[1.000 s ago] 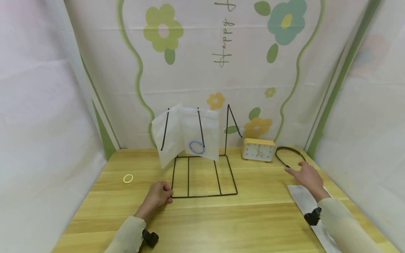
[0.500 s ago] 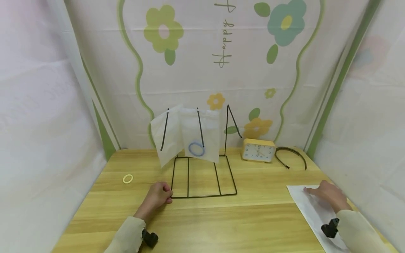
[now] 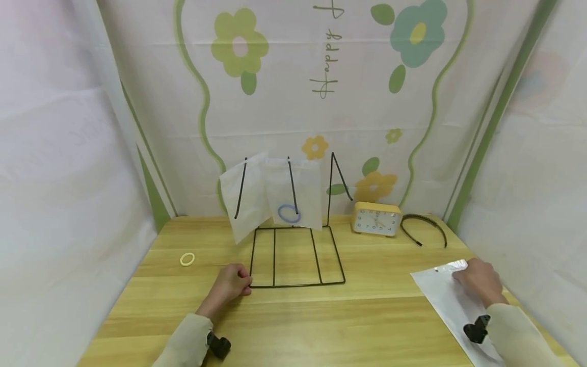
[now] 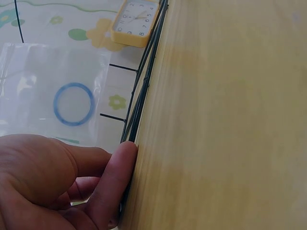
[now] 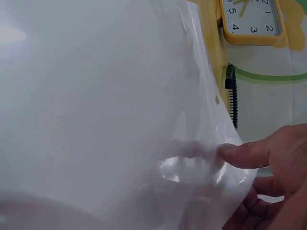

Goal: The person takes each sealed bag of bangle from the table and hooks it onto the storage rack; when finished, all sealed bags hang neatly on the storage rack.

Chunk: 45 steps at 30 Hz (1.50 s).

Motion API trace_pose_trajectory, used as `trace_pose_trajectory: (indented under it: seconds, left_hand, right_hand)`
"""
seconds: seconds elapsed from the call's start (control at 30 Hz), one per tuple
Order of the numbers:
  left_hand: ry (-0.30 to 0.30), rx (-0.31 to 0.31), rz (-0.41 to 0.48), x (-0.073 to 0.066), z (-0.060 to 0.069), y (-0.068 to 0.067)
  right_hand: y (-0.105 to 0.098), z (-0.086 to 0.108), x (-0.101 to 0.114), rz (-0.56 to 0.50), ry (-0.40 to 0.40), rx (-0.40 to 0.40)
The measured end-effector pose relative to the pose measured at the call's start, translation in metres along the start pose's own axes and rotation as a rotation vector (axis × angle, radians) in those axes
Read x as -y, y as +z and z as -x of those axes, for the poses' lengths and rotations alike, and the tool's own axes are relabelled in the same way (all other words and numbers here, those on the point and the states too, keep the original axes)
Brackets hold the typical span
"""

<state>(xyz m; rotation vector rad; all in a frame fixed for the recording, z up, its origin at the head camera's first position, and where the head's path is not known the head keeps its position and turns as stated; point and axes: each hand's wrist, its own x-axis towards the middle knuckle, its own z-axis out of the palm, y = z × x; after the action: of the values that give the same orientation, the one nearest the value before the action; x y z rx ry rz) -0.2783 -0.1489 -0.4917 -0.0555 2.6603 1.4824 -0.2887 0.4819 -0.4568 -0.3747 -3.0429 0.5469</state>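
Observation:
At the front left corner of a black wire rack [image 3: 293, 286], my left hand [image 3: 229, 283] pinches the frame between thumb and fingers. Two translucent white plastic bags hang from the rack's left and middle hooks; the middle bag [image 3: 309, 188] shows a blue ring [image 4: 55, 105]. The right hook holds nothing. On the right, my right hand [image 3: 479, 279] grips the top edge of another white plastic bag [image 5: 96, 96]. Its thumb [image 5: 232, 154] lies on the bag's near face, with the other fingers partly hidden behind. That bag's top edge has small holes and looks lifted.
A yellow alarm clock [image 3: 377, 219] stands right of the rack. Beside it lies a dark headband [image 3: 428, 220] with a toothed band. A pale yellow ring [image 3: 181, 261] rests on the wooden table [image 3: 321, 326] at left. White printed cloth walls enclose the table.
My right hand has moved from the headband back to the bag and taken its top edge, which has come up slightly. My left hand has stayed on the rack.

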Motion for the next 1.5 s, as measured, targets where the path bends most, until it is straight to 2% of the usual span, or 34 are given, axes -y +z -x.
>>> trace_pose_trajectory:
  seconds: [0.1, 0.27, 0.47, 0.57, 0.8, 1.0, 1.1, 1.3, 1.5]
  left_hand:
    - [-0.001, -0.001, -0.001, 0.000, 0.000, -0.001]
    - [0.000, -0.001, 0.000, 0.000, 0.000, -0.001]
    - [0.000, -0.003, 0.008, 0.002, 0.000, -0.002]
    - [-0.001, -0.002, 0.008, 0.002, 0.000, -0.003]
    - [-0.004, -0.007, 0.005, 0.004, -0.001, -0.002]
    - [0.001, -0.002, 0.016, 0.002, -0.002, -0.002]
    - [0.002, 0.001, 0.017, 0.001, -0.002, -0.001]
    - [0.000, 0.002, 0.003, 0.001, -0.002, 0.000]
    - [-0.002, 0.004, -0.001, 0.000, -0.001, -0.001]
  right_hand:
    - [0.002, -0.004, 0.000, -0.016, -0.042, -0.093]
    - [0.006, -0.003, 0.003, -0.068, -0.105, -0.205]
    - [0.016, -0.001, 0.017, -0.182, -0.160, -0.384]
    - [0.018, 0.001, 0.030, -0.230, -0.196, -0.430]
    - [0.008, 0.011, 0.064, -0.259, -0.295, -0.509]
    - [-0.005, 0.030, 0.101, -0.339, -0.297, -0.479]
    - [-0.010, 0.040, 0.118, -0.402, -0.282, -0.418]
    - [-0.017, 0.056, 0.141, -0.601, -0.259, -0.267]
    - [-0.025, 0.068, 0.158, -0.770, -0.314, -0.198]
